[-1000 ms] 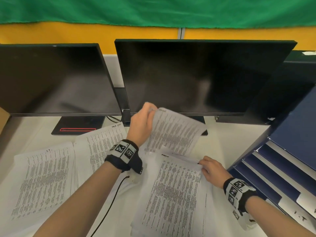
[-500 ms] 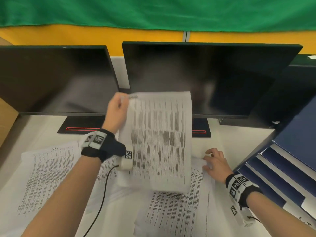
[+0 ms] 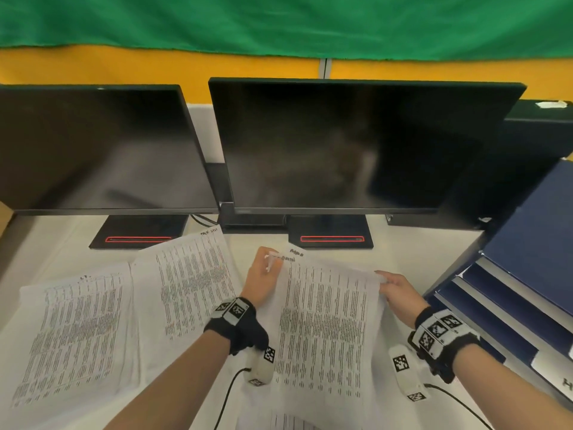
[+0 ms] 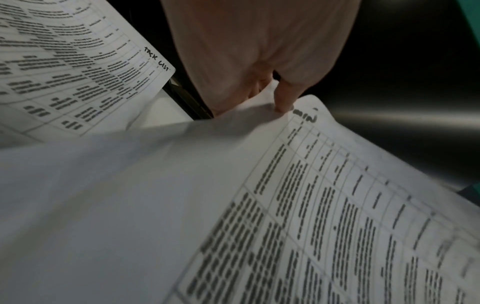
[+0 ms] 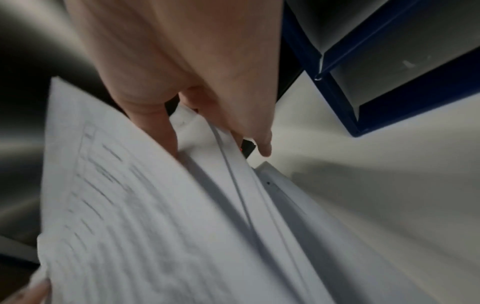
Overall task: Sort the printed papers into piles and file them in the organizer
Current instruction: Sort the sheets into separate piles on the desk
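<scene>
Fingers of the left hand [image 3: 262,282] pinch the top left corner of a printed sheet [image 3: 325,330], and the right hand [image 3: 400,294] pinches its top right corner. From the head view, the sheet hangs between the two hands, with its long side running from the person toward the screens [image 3: 356,144]. Two piles lie to the left on the white desk [image 3: 418,243]: a near pile [image 3: 192,280] just beside the left hand, and a far pile [image 3: 74,333] at the left edge. The blue organizer [image 3: 508,290] stands to the right, just past the right hand. So the left hand is nearer the piles, and the right hand is nearer the organizer.

From the left wrist view, a fingertip [image 4: 284,102] presses on the sheet's [image 4: 311,205] corner, next to some handwriting that is too blurry to read. The near pile [image 4: 78,72] sits to the left, with "TASK LIST" written on its corner.

From the right wrist view, the fingers [image 5: 158,131] curl around the sheet's [image 5: 130,216] edge. More paper edges show under it. The organizer [image 5: 337,67] is up and to the right.
</scene>
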Motion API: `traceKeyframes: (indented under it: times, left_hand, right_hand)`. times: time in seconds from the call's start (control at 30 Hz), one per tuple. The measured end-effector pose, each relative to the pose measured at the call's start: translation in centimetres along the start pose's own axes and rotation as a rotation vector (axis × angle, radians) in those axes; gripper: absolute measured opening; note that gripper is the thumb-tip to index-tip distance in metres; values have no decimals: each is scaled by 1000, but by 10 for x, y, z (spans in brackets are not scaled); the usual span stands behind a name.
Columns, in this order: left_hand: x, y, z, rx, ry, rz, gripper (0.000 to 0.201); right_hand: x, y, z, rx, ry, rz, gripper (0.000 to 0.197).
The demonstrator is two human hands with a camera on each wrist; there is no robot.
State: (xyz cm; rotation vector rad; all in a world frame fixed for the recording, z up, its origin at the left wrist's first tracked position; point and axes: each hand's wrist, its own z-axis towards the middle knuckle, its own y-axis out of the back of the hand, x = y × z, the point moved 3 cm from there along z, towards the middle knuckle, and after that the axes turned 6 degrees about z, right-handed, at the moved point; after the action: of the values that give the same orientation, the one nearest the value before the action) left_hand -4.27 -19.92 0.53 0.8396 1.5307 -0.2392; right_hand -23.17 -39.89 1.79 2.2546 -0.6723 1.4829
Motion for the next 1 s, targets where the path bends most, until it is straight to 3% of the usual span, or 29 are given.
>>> traceKeyframes:
  times: [0.1, 0.2, 0.27, 0.33, 0.43, 0.5, 0.63, 0.77, 0.87, 1.0]
  left_hand:
    - [2, -3, -5, 83, 44, -25, 27]
    - [14, -3, -3, 108, 98, 16, 43]
    - [19, 3, 1, 40, 129, 6, 40]
    - [16, 11, 2, -39, 130, -63, 33]
    - [-3, 24, 4, -143, 84, -112, 21]
    - [-26, 30, 8, -193, 24, -111, 19]
    - [-92, 38, 13, -304, -237, -75, 13]
    - [-148, 36, 7, -255, -482, -85, 22]
    - [-148, 30, 11, -343, -521, -84, 24]
    - [-116, 18, 19, -396, -481, -90, 22]
  right_hand:
    - [3, -3, 2, 58, -65, -7, 11]
    - [4, -7, 3, 5, -87, 111, 15]
    - [4, -9, -1, -42, -78, 301, 27]
    - [2, -12, -11, 1, -110, 454, 39]
    - [-2, -22, -24, 195, -135, 354, 45]
    - [4, -28, -24, 267, -102, 239, 62]
    - [62, -32, -8, 90, 34, 393, 36]
    - [120, -37, 0, -6, 283, 441, 31]
    - [133, -49, 3, -63, 361, 365, 23]
    - [107, -59, 17, -159, 330, 257, 11]
